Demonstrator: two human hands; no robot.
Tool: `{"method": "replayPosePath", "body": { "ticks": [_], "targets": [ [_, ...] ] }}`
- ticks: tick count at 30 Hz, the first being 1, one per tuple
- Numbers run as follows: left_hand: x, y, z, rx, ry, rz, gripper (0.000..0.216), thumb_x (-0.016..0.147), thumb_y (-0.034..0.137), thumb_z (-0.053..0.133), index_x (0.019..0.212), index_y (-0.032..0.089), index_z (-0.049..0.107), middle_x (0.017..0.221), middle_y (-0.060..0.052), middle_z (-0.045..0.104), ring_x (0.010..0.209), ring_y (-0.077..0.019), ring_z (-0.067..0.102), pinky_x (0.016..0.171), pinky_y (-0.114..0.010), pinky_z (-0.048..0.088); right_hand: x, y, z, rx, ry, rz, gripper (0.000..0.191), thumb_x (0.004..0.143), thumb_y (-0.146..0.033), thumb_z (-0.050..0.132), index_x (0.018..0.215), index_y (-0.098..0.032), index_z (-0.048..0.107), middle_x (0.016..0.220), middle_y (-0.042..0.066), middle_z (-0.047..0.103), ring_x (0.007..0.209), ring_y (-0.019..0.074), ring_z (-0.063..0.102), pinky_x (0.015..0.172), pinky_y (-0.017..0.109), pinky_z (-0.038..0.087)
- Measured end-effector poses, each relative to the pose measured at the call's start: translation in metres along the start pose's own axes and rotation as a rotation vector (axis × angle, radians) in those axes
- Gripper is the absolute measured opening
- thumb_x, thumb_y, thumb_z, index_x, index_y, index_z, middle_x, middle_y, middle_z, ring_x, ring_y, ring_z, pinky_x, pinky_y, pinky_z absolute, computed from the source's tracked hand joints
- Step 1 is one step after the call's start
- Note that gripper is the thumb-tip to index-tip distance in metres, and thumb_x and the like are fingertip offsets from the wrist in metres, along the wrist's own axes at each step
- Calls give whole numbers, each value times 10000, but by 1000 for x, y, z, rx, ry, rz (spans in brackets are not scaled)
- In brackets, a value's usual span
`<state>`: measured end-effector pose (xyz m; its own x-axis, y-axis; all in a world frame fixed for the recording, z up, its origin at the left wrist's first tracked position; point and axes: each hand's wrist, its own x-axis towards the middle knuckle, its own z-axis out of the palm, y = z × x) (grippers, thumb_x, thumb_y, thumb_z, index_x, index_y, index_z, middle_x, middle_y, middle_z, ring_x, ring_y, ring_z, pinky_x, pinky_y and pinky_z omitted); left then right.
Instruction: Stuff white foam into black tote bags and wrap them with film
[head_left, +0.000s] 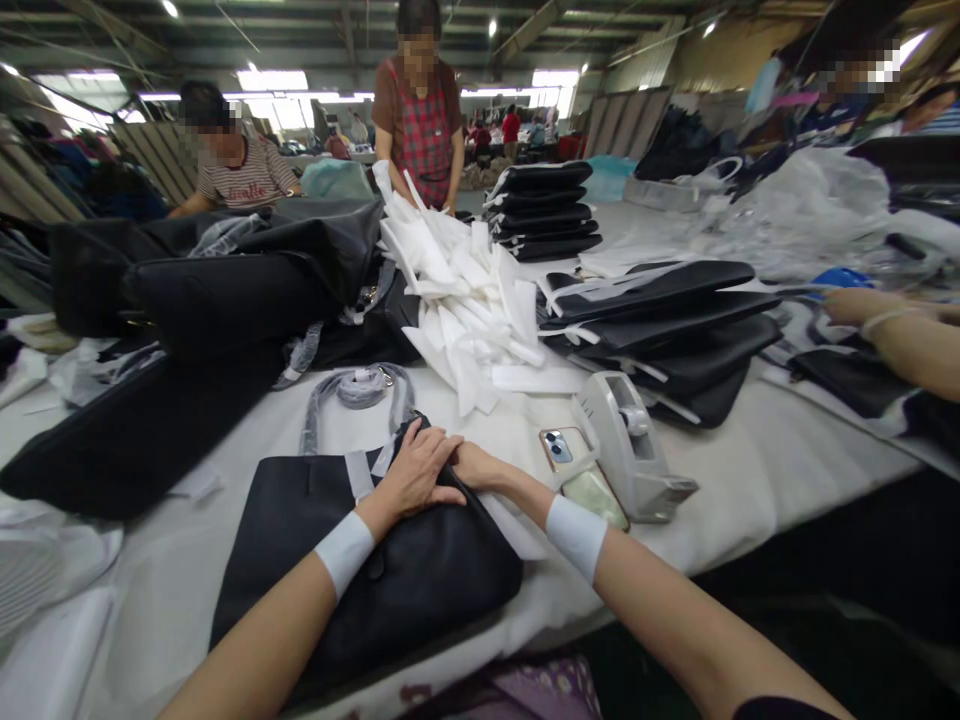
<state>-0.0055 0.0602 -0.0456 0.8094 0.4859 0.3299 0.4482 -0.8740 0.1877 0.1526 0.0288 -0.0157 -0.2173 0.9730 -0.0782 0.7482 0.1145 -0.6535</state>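
A black handbag lies flat on the white-covered table in front of me, with a white wrapped strip across its top edge. My left hand rests on the bag's upper right corner, fingers stretched out and thumb spread apart. Right beside it, my right hand is curled around the bag's top edge, its fingertips partly hidden behind the left hand. Just beyond the bag, a plastic-wrapped shoulder strap is coiled between the curves of a wrapped handle.
A grey tape dispenser and a phone lie to the right. White foam pieces are heaped ahead, beside stacked black bags. More black bags lie left. A co-worker stands opposite; another person's hand reaches in at right.
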Motion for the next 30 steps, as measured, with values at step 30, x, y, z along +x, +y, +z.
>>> {"method": "replayPosePath", "body": {
  "ticks": [30],
  "targets": [
    [-1,42,2,-185,-36,101,349,959,478,410,907,174,572,899,-55,645,891,-198,551,973,-409,318,-143,40,15,439,75,-25,267,808,-204,479,912,-189,724,758,-18,671,722,174,581,646,240,411]
  ]
}}
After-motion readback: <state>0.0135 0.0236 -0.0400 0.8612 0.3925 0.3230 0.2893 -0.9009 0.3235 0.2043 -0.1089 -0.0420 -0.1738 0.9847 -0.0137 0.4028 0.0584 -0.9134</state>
